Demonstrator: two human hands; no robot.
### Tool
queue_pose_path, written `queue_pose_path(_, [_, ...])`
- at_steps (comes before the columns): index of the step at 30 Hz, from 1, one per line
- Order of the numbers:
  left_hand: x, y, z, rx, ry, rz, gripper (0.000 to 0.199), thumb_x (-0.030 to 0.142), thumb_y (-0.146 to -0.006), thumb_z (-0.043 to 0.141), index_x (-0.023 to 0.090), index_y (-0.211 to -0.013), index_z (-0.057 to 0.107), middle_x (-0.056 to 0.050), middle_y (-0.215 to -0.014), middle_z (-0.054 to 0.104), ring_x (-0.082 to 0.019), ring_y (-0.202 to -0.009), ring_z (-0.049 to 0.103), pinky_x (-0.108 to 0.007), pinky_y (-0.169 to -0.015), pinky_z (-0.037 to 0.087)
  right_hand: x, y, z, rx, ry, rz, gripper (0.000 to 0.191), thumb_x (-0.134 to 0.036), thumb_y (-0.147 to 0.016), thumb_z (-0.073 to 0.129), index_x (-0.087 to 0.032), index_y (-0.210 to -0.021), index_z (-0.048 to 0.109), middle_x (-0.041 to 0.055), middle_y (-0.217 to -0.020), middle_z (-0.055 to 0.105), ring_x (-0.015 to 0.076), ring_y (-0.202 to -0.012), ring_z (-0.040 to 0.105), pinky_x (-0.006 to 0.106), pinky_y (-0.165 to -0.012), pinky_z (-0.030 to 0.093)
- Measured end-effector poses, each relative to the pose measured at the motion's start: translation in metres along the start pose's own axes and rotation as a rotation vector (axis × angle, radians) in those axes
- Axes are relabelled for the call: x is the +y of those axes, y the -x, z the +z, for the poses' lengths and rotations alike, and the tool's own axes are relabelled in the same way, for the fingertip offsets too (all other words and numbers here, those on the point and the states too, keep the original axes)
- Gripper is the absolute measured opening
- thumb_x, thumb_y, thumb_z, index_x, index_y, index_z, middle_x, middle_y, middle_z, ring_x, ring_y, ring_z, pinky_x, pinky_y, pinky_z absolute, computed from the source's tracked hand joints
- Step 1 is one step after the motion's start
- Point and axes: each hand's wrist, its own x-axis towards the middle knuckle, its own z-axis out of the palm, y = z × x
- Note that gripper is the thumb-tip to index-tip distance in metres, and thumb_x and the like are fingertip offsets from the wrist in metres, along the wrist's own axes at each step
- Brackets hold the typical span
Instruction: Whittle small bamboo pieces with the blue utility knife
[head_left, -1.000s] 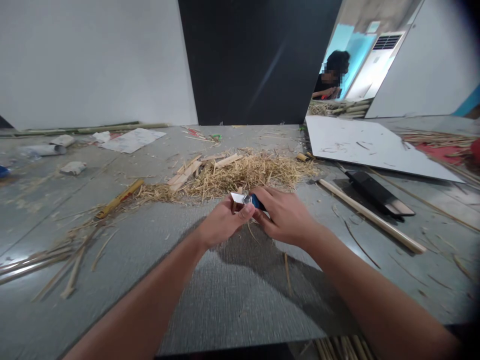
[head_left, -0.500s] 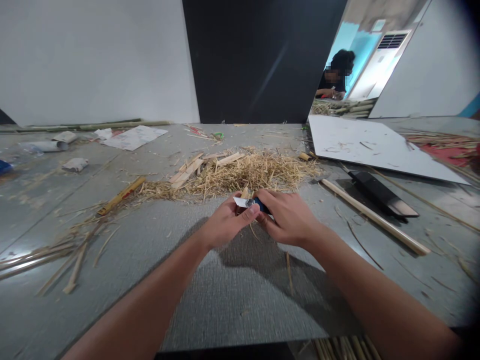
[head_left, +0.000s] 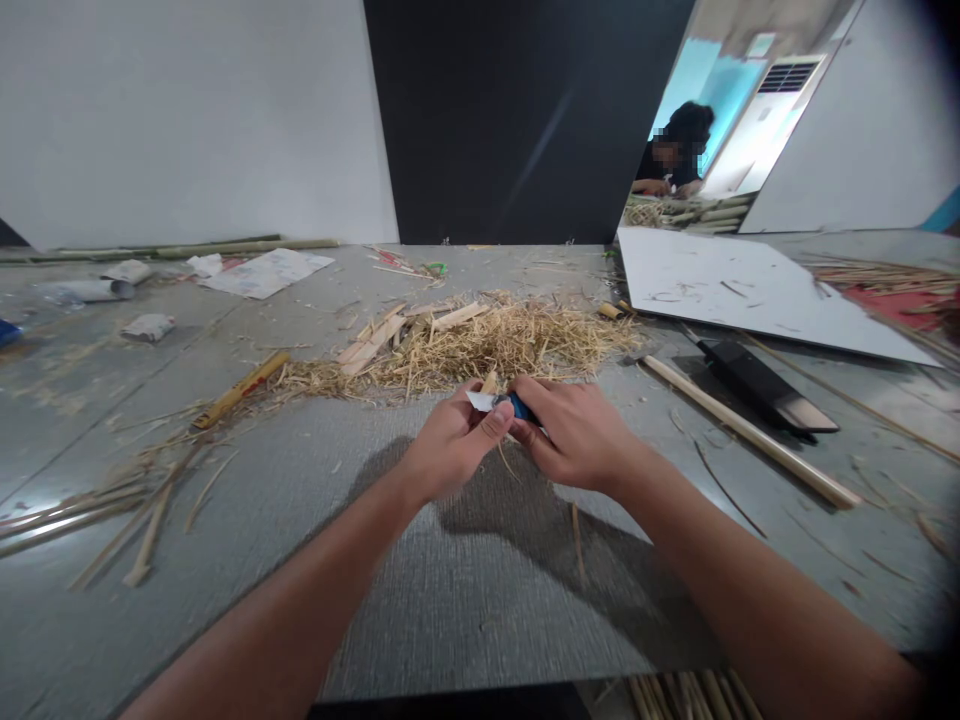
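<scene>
Head view: knife (head_left: 523,408) and wood piece (head_left: 489,383) in my hands, just this side of the shavings pile (head_left: 525,340).
Right hand (head_left: 581,435) fingers wrapped round the knife; left hand (head_left: 450,445) pinching the wood piece. Pale stick (head_left: 750,430) right of the pile.

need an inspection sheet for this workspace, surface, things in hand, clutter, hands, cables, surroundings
Surface: grey work surface, scattered with shavings
Things in hand: blue-handled knife, blade bare; pale wood piece
Clutter: straw-like shavings pile, long pale rod, black flat object, papers
Hands: right hand grips the knife; left hand appears to hold the wood, thumb near the blade
Cables: nothing seen
Surroundings: black panel, another person beyond
</scene>
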Motion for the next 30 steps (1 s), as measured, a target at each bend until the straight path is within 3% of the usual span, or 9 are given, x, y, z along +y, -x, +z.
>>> queue_pose_path(4, [0.001,-0.002,-0.001,-0.031,-0.14,0.124,0.046,0.055,-0.094,0.039,0.018,-0.071,0.057,-0.004,-0.077,0.056,-0.017,-0.077,0.053,-0.029,-0.07,0.041,-0.001,-0.002,-0.001,0.01,0.075,0.052,0.035,-0.049,-0.095,0.032,-0.018,-0.098,0.049,0.0067,-0.078,0.065,0.0184,-0.058,0.05,0.032,-0.054,0.011])
queue_pose_path(12, [0.005,-0.004,-0.004,0.047,-0.268,-0.011,0.041,0.057,-0.091,0.044,0.018,-0.08,0.052,0.0,-0.073,0.055,-0.014,-0.065,0.049,-0.027,-0.06,0.036,-0.002,-0.003,-0.003,0.018,0.171,0.153,0.038,-0.053,-0.095,0.032,-0.019,-0.101,0.049,0.0084,-0.088,0.066,0.0211,-0.065,0.055,0.031,-0.056,0.013])
queue_pose_path(22, [-0.004,-0.019,-0.001,0.112,-0.321,-0.068,0.045,0.058,-0.089,0.044,0.02,-0.066,0.043,0.003,-0.057,0.047,-0.012,-0.052,0.042,-0.027,-0.051,0.025,-0.01,-0.016,0.002,-0.023,0.177,0.261,0.034,-0.048,-0.095,0.034,-0.019,-0.106,0.049,0.0125,-0.096,0.065,0.0273,-0.076,0.063,0.034,-0.063,0.033])
queue_pose_path(25, [-0.01,-0.02,-0.004,0.18,-0.303,-0.11,0.049,0.06,-0.088,0.045,0.021,-0.06,0.038,0.003,-0.051,0.04,-0.011,-0.047,0.037,-0.027,-0.049,0.021,0.01,-0.022,-0.003,0.013,0.113,0.42,0.037,-0.048,-0.096,0.031,-0.018,-0.104,0.051,0.0141,-0.094,0.065,0.0271,-0.075,0.062,0.034,-0.064,0.034])
queue_pose_path(27, [-0.014,-0.019,-0.006,0.255,-0.223,-0.159,0.051,0.061,-0.087,0.047,0.021,-0.058,0.034,0.004,-0.049,0.033,-0.009,-0.044,0.032,-0.026,-0.046,0.018,0.032,-0.022,-0.009,0.107,0.092,0.707,0.044,-0.049,-0.098,0.025,-0.015,-0.102,0.052,0.015,-0.083,0.064,0.0261,-0.068,0.06,0.033,-0.059,0.032])
queue_pose_path(29, [-0.017,-0.018,-0.007,0.246,-0.017,-0.23,0.052,0.063,-0.085,0.05,0.022,-0.06,0.03,0.007,-0.048,0.027,-0.008,-0.041,0.026,-0.025,-0.043,0.015,0.049,-0.02,-0.012,0.272,0.165,0.77,0.046,-0.052,-0.097,0.028,-0.012,-0.105,0.052,0.0165,-0.084,0.064,0.0271,-0.069,0.059,0.032,-0.058,0.03])
queue_pose_path(30, [-0.018,-0.017,-0.006,0.182,0.131,-0.272,0.052,0.065,-0.083,0.051,0.023,-0.062,0.029,0.008,-0.048,0.024,-0.007,-0.039,0.022,-0.024,-0.041,0.014,0.053,-0.018,-0.011,0.302,0.159,0.748,0.046,-0.052,-0.097,0.029,-0.013,-0.104,0.051,0.0157,-0.083,0.064,0.0261,-0.069,0.059,0.031,-0.057,0.028])
